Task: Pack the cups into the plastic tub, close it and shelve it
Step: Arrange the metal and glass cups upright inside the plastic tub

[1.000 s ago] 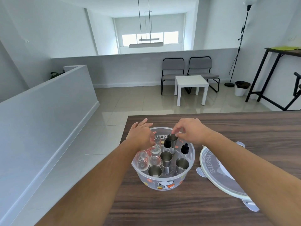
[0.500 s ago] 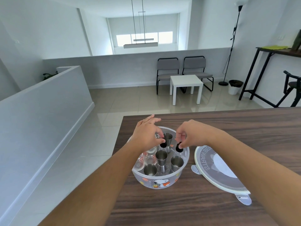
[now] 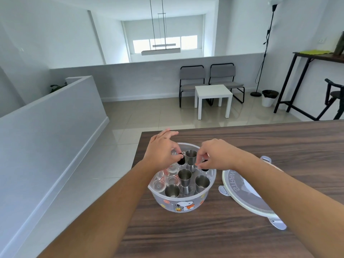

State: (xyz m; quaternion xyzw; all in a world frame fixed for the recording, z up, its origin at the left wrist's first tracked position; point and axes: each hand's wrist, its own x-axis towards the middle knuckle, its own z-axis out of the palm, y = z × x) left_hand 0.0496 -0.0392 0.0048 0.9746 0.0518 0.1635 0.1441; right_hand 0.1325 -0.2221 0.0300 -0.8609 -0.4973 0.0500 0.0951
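Both hands now pinch black cups: left (image 3: 163, 151) one (image 3: 181, 161), right (image 3: 216, 157) another (image 3: 204, 162). Tub (image 3: 186, 203) nearly packed; lid (image 3: 242, 194) off.

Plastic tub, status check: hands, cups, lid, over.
Left hand and right hand each pinch a small black piece over the plastic tub. Steel cups and glass cups inside. Lid off, beside tub.

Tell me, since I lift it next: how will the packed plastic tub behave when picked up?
The plastic tub holds several steel cups and clear glasses, so it is probably heavy for its size. The cups stand loose and could tip or clink. Its lid lies beside it on the table, so nothing would stop a spill.
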